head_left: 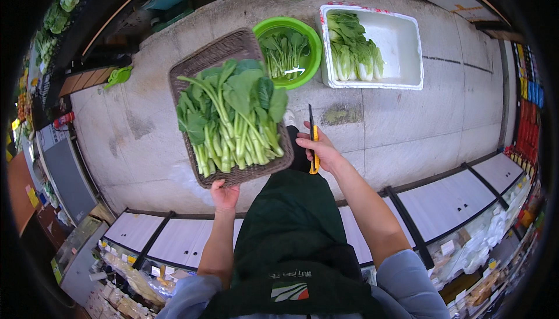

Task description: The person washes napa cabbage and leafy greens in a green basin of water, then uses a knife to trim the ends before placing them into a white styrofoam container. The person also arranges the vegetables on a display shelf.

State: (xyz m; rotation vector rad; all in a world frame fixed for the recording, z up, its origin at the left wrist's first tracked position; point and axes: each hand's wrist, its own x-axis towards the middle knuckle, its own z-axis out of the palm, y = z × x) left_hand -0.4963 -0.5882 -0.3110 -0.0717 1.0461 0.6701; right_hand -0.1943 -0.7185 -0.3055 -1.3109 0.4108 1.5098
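Note:
My left hand (225,195) grips the near rim of a brown woven basket (201,57), its fingers partly hidden underneath. Inside the basket lies a heap of leafy greens (233,112), pale stems toward me and dark leaves away. To the right of the basket, my right hand (324,149) is closed around a yellow utility knife (315,144). The knife's dark blade sticks out and points away from me. The basket is tilted a little and overlaps the edge of a green basin behind it.
The green basin (316,57) on the concrete floor (407,118) holds water and more greens (283,51). Beside it stands a white foam box (402,45) with cabbages (355,48) on its left side. White cabinets (454,199) line the near side. A shelf of vegetables (56,16) stands far left.

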